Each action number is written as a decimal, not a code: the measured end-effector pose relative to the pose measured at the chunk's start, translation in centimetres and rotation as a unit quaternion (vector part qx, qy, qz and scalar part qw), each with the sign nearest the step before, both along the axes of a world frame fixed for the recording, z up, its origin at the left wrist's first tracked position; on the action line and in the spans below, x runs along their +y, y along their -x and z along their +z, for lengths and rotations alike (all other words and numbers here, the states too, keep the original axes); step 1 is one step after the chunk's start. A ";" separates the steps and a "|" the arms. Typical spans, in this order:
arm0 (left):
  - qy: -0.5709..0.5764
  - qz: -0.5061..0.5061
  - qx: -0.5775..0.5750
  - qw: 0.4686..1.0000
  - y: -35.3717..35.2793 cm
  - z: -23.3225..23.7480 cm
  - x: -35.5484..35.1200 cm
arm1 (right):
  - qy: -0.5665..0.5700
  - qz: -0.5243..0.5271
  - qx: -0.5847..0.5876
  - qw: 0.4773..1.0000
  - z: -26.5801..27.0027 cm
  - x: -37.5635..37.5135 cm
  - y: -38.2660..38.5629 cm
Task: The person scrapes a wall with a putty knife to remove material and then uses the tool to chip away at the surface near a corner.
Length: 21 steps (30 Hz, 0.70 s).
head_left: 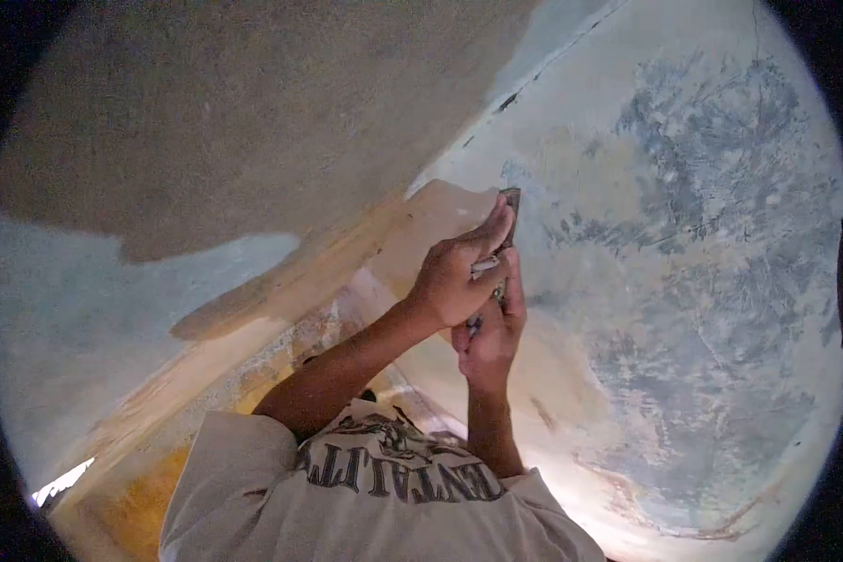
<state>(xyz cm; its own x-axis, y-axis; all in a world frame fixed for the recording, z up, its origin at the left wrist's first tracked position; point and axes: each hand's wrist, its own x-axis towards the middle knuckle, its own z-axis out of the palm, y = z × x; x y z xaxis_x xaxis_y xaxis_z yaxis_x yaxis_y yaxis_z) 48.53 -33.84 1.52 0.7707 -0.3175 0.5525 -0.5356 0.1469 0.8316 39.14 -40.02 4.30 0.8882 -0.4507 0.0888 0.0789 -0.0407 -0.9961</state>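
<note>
My right hand [495, 348] is closed around the lower end of a plastering trowel, seen nearly edge-on. The trowel's narrow dark blade [512, 199] points up and away, against the wall surface. My left hand [451, 281] is closed on the same trowel, its fingers along the upper part. A pale metallic bit shows between the fingers; the handle is mostly hidden. Left of the blade's tip lies a smooth beige patch of plaster [450, 214].
A large grey-brown coated area [253, 122] covers the upper left. On the right, the pale wall [721, 253] has blue-grey blotches. A dark crack [508, 100] runs along the seam above the hands. Orange-yellow surface [155, 506] shows at lower left. My printed light shirt [375, 515] fills the bottom.
</note>
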 end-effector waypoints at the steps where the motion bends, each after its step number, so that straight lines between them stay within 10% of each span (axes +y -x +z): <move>1: -0.008 -0.007 0.008 1.000 0.0 0.6 0.7 | 0.024 -0.001 -0.014 1.000 -1.3 -0.4 -0.1; 4: -0.037 -0.017 0.010 0.999 1.1 1.3 1.2 | 0.192 0.008 -0.139 0.972 -4.5 -3.0 -1.9; 8: -0.070 -0.019 0.017 0.997 1.5 0.9 1.0 | -0.036 0.017 -0.081 0.996 -3.3 -1.3 -0.4; 11: -0.044 -0.003 -0.036 0.998 1.4 0.4 1.3 | 0.175 0.009 -0.059 0.983 -3.9 -2.7 -0.2; 16: -0.052 -0.027 -0.016 0.998 1.4 0.8 1.0 | 0.055 0.021 -0.020 0.998 -3.5 -3.6 0.9; 19: -0.053 -0.035 0.000 0.998 1.4 1.4 1.3 | 0.327 0.038 -0.015 0.944 -3.7 -3.7 1.1; 21: -0.059 -0.045 0.006 0.997 1.5 1.5 1.6 | 0.257 0.035 0.022 0.966 -2.7 -2.9 1.2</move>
